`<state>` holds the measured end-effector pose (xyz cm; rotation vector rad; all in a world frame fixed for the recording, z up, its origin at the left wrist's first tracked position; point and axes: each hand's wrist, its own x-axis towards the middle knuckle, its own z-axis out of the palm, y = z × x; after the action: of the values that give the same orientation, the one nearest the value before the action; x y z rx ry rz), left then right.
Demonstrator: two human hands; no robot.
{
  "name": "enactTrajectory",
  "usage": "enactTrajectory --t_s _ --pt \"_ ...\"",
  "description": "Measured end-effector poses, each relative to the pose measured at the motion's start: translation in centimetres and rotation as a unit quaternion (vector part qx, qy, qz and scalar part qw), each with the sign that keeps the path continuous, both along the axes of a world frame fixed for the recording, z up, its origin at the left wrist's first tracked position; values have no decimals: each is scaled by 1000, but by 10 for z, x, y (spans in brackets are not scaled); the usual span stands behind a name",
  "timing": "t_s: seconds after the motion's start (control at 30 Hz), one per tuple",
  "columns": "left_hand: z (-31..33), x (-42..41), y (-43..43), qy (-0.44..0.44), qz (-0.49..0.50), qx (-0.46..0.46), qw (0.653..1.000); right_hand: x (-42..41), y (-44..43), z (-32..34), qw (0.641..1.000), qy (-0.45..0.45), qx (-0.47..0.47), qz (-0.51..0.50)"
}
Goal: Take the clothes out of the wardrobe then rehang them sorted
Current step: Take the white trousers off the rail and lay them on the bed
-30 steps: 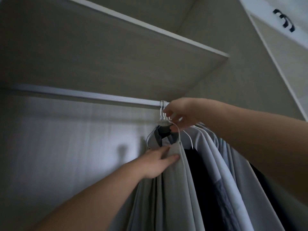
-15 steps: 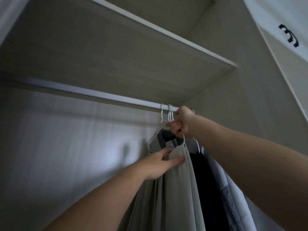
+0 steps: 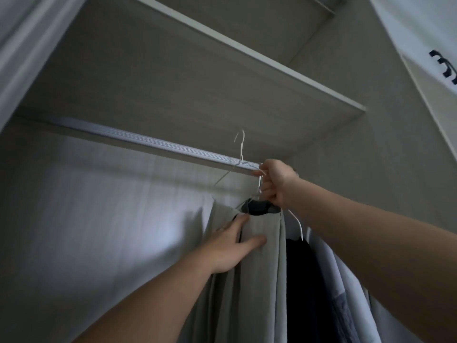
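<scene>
two hands (image 3: 278, 181) (image 3: 228, 246) on thin wire hangers (image 3: 241, 154), smooth grey cloth (image 3: 257, 280).

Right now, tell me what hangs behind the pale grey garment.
A black garment hangs directly behind it, then pale garments further right. The right hand grips and covers their hanger hooks; the pale ones cannot be counted.

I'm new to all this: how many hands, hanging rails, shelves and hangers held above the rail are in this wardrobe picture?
Hands: 2 (left hand, right hand)
Hanging rail: 1
Shelf above the rail: 1
White wire hanger held above the rail: 1
Total: 5
The clothes overlap too much to count.
</scene>
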<state>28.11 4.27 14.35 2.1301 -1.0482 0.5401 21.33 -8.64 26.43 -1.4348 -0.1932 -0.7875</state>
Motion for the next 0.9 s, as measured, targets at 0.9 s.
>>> enactTrajectory --t_s 0.9 --pt "51 -209 -271 -367 -50 -302 878 -381 -273 -31 423 -11 -492 -760"
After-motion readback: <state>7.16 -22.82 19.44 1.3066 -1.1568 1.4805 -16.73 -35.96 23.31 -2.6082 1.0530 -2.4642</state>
